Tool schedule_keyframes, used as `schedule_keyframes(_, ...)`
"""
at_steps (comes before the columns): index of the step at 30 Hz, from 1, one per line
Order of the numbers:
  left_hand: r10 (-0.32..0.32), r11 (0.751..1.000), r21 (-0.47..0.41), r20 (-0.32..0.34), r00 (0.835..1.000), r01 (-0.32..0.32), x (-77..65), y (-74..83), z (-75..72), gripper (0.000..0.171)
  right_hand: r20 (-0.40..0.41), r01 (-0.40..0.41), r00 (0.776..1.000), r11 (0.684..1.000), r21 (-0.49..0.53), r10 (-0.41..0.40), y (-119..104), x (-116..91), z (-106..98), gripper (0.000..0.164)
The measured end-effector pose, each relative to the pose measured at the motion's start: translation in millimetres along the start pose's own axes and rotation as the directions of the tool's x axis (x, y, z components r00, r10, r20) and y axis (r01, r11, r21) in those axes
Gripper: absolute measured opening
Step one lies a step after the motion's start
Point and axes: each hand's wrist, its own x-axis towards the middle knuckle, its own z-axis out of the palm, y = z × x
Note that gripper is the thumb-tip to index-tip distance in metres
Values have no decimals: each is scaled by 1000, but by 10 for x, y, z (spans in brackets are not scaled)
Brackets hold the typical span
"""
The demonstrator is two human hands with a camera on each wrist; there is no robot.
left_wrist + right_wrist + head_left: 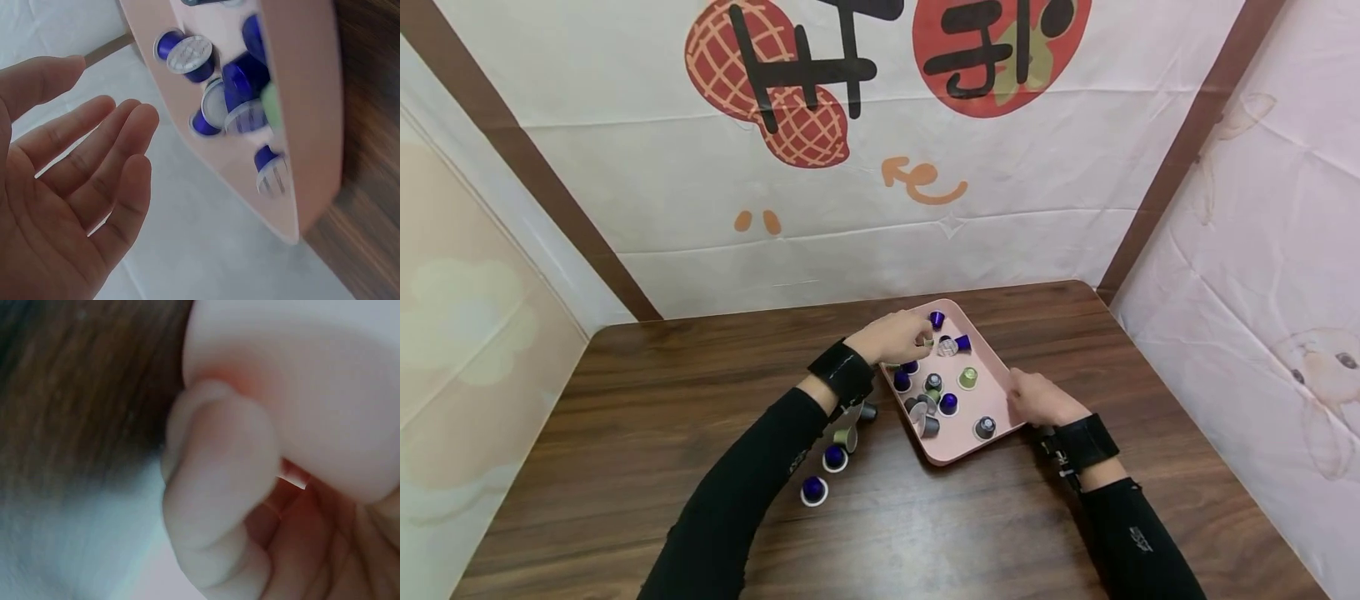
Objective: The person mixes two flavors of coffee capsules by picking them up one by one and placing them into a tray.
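A pink tray on the table holds several coffee capsules, among them a blue capsule, a green capsule and a grey capsule. Over the tray's far left part is my left hand. In the left wrist view its fingers are loosely bent, apart from the capsules, with nothing between them. My right hand grips the tray's right edge; the right wrist view shows thumb and fingers pinching the pink wall.
Left of the tray, partly under my left forearm, lie more capsules: two blue capsules, a green capsule and a dark grey capsule. Behind the wooden table hangs a white printed cloth, with another at the right.
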Motion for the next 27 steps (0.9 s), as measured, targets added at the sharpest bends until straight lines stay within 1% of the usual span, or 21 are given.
schedule_keyframes(4, -11, 999, -37, -23, 1000, 10, -282, -135, 12, 10, 5, -5, 1000, 1000, -8, 5, -12, -14, 28, 15)
schedule_keyframes(8, 11, 999, -30, -40, 999, -12, -616, -279, 46, 8, -1, 0, 1000, 1000, -27, -1, -15, -35, 44, 18)
schedule_keyframes(9, 18, 1000, -25, -40, 999, -19, -704, -315, 57, 8, -7, 11, 1000, 999, -37, -12, -20, -41, 40, 18)
schedule_keyframes(11, 24, 999, -42, -34, 999, -25, -886, -388, 90, 8, -18, 33, 999, 998, -54, -34, -36, -45, 27, 19)
schedule_keyframes(13, 7, 997, -71, -25, 1000, -9, -1055, -450, 143, 7, -16, 42, 999, 997, -67, -43, -42, -46, 12, 20)
schedule_keyframes(15, -5, 995, -103, -11, 1000, 4, -1209, -496, 208, 8, 3, 35, 999, 997, -71, -35, -32, -45, -1, 22)
schedule_keyframes(19, -34, 987, -159, -28, 999, 29, -1506, -547, 320, 15, 30, 10, 1000, 997, -78, -7, -27, -29, -17, 26)
schedule_keyframes(21, -48, 981, -189, -40, 998, 40, -1649, -548, 356, 14, 33, 8, 999, 996, -84, -5, -31, -18, -25, 26)
schedule_keyframes(24, -62, 970, -239, -38, 997, 51, -1836, -529, 404, 6, 41, 12, 999, 997, -83, -8, -43, -7, -33, 26)
schedule_keyframes(27, -36, 960, -280, -22, 999, 29, -1974, -509, 474, 10, 45, 15, 999, 994, -105, -11, -54, 0, -29, 25)
